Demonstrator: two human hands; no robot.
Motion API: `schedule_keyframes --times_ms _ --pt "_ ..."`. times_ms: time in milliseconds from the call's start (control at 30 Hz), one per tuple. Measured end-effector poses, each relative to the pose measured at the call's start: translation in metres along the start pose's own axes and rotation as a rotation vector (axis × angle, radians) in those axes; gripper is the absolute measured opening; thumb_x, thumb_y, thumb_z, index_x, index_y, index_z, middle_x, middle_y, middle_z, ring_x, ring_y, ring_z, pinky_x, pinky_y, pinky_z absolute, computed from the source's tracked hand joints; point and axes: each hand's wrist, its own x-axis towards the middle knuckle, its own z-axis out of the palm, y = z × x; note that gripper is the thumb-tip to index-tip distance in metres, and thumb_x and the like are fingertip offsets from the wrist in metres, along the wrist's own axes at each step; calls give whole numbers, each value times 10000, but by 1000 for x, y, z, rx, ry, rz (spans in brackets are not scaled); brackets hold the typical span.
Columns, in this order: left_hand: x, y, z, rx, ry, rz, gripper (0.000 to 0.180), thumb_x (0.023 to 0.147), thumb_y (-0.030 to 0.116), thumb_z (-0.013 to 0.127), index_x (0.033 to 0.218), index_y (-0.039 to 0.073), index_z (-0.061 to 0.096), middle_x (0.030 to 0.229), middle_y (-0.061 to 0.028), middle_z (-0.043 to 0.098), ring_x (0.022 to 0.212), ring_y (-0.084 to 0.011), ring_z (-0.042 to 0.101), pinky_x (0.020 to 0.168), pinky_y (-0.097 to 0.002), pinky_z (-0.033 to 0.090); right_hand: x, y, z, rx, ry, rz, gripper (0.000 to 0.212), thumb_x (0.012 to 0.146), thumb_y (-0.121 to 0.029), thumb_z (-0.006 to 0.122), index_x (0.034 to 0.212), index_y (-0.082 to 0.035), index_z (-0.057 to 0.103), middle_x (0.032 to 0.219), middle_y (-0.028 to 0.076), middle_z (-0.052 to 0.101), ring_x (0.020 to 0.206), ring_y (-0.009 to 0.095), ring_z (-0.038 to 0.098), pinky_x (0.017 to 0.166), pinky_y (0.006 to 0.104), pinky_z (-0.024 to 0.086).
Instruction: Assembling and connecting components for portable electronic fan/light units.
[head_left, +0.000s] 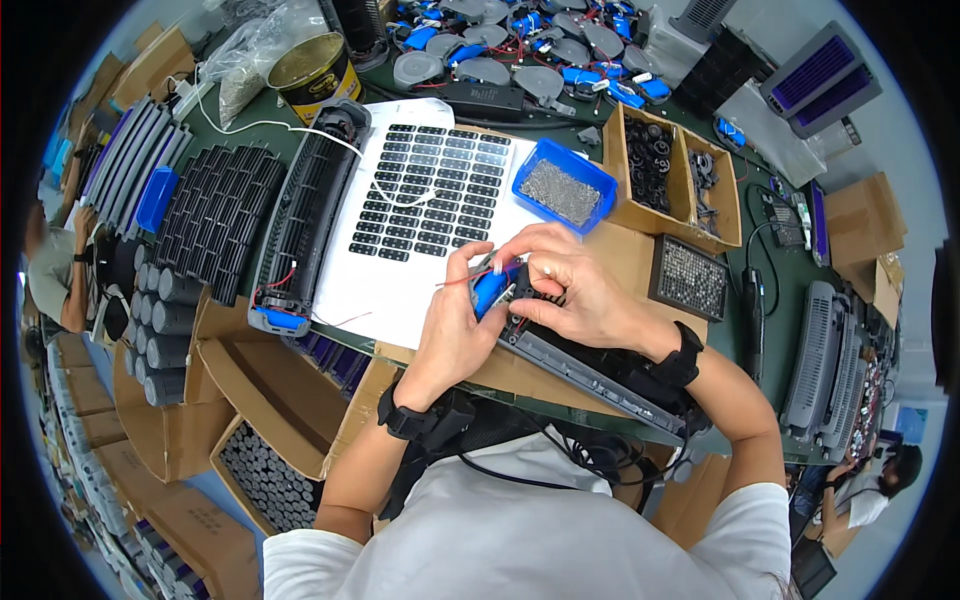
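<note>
In front of me lies a long dark grey plastic housing (590,378), slanting from the middle toward the lower right. At its upper end sits a blue battery pack (489,291) with red wires (466,279). My left hand (458,322) is closed around this end, thumb and fingers on either side of the battery pack. My right hand (580,290) is bent over the same end from the right, its fingers curled in a pinch. What lies between its fingertips is too small to make out.
A white sheet with rows of small black plates (430,190) lies ahead. Close by are a blue tray of screws (563,188), a cardboard box of black parts (650,165) and a tray of small metal pieces (690,278). Another housing (305,215) stands left; a cabled screwdriver (753,310) right.
</note>
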Motion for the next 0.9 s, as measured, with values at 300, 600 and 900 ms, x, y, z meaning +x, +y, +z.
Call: schedule_keyframes --times_ms 300,600,900 --pt "-1 6 -1 112 20 44 639 775 -28 637 1348 47 364 894 -228 653 829 -394 668 751 -425 506 -9 8 11 512 96 206 388 902 -61 655 672 -71 343 666 -3 480 646 106 464 584 267 381" --pt "2 10 -4 139 -92 11 656 782 -52 621 1380 66 377 978 -186 630 895 -316 636 802 -373 491 -15 4 12 -163 -52 6 85 843 -81 649 831 2 665 710 162 614 673 367 613 627 435 490" --pt "7 -18 -8 -325 -421 -26 611 971 173 521 1507 93 241 1371 -121 374 1284 -203 368 1083 -343 309 -18 -3 5 -285 -162 37 94 822 -52 687 880 22 680 781 155 604 707 340 597 635 420 483"
